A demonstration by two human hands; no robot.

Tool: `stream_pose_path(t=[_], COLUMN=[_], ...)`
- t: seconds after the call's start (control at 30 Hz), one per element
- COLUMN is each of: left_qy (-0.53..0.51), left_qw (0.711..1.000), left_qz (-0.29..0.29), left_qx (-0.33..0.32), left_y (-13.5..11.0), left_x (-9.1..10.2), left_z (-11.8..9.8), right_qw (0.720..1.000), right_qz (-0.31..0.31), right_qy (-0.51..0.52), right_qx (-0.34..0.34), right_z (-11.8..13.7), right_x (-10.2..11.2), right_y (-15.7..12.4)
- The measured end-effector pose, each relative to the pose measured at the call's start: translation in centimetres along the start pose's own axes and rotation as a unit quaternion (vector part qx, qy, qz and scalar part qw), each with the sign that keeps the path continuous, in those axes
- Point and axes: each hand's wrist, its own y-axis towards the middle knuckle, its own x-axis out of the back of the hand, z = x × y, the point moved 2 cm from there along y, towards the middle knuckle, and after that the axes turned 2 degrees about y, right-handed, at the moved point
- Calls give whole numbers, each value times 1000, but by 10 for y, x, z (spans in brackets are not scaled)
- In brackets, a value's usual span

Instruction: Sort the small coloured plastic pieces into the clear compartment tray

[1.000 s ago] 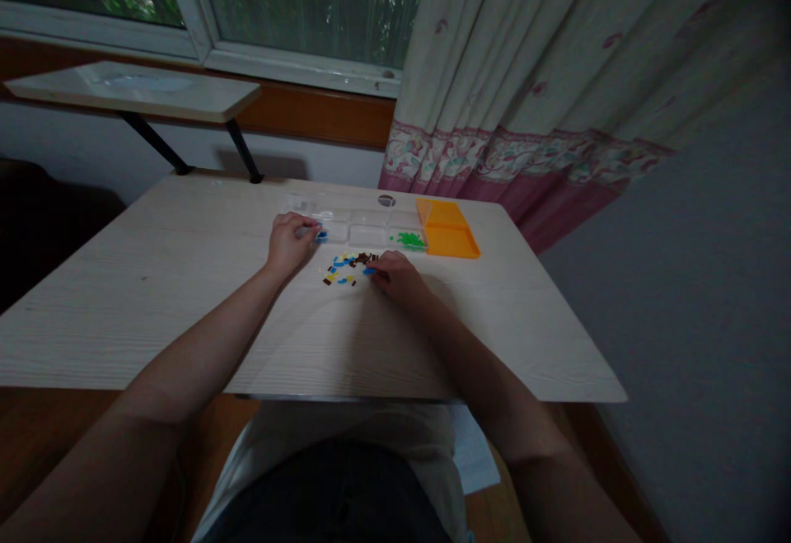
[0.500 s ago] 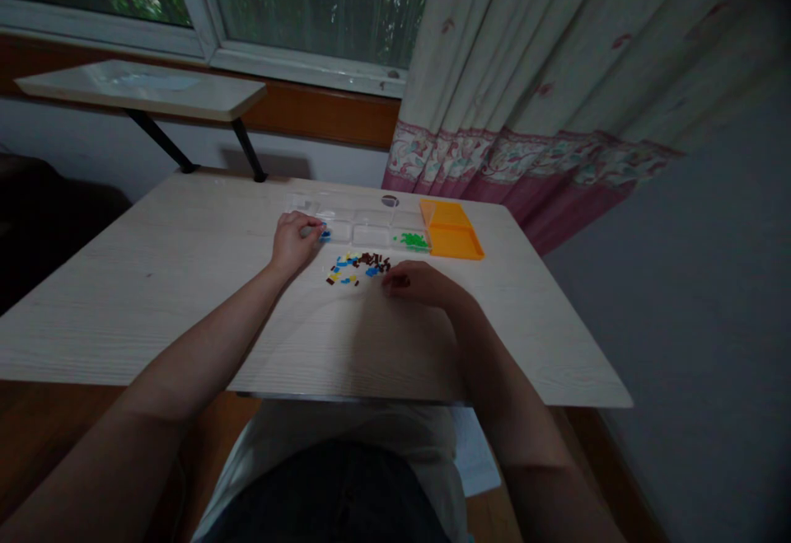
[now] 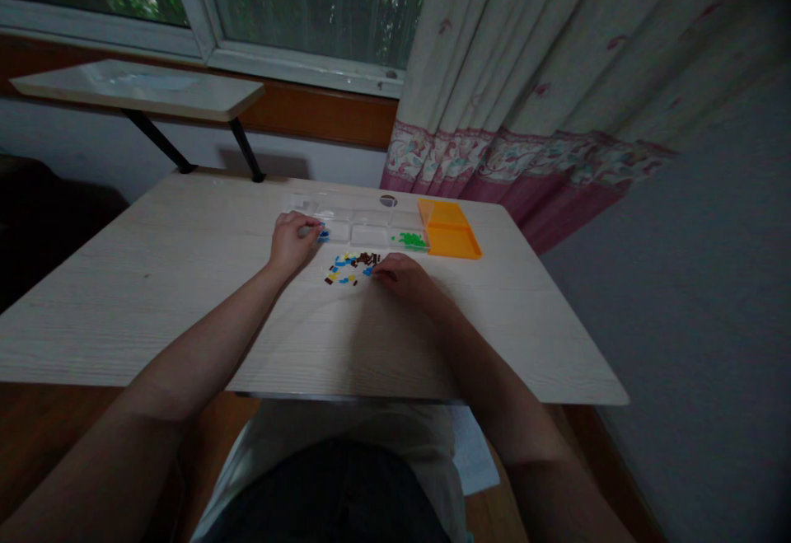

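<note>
Left hand (image 3: 290, 240) curled at the near-left corner of the clear compartment tray (image 3: 362, 226), fingertips pinching blue pieces (image 3: 322, 235). Right hand (image 3: 401, 273) palm-down, fingers bent at the right edge of the loose pile of small pieces (image 3: 349, 268) — grip hidden, cannot tell. Green pieces (image 3: 410, 239) in tray's right compartment; orange lid (image 3: 448, 228) beside it on the pale table (image 3: 185, 279).

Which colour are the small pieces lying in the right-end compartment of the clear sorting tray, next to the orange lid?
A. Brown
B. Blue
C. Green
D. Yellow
C: the green pieces lie in the clear sorting tray compartment beside the orange lid; the brown and yellow ones lie in the loose pile on the table.
</note>
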Motion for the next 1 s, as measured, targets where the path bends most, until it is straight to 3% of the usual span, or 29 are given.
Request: stream_pose_path(t=[0.23, 0.67, 1.0], left_qy=[38, 31, 2], left_qw=[999, 998, 1000], left_qz=[22, 30, 2], left_qx=[12, 44, 9], left_y=[-1, -2, -1], left_x=[-2, 1, 2], left_z=[3, 4, 4], right_qw=[998, 997, 998], right_qz=[-53, -33, -18], right_qy=[-36, -62, -59], right_qx=[-16, -27, -30], right_z=[-12, -9, -2], right_x=[1, 3, 8], right_y=[1, -1, -1])
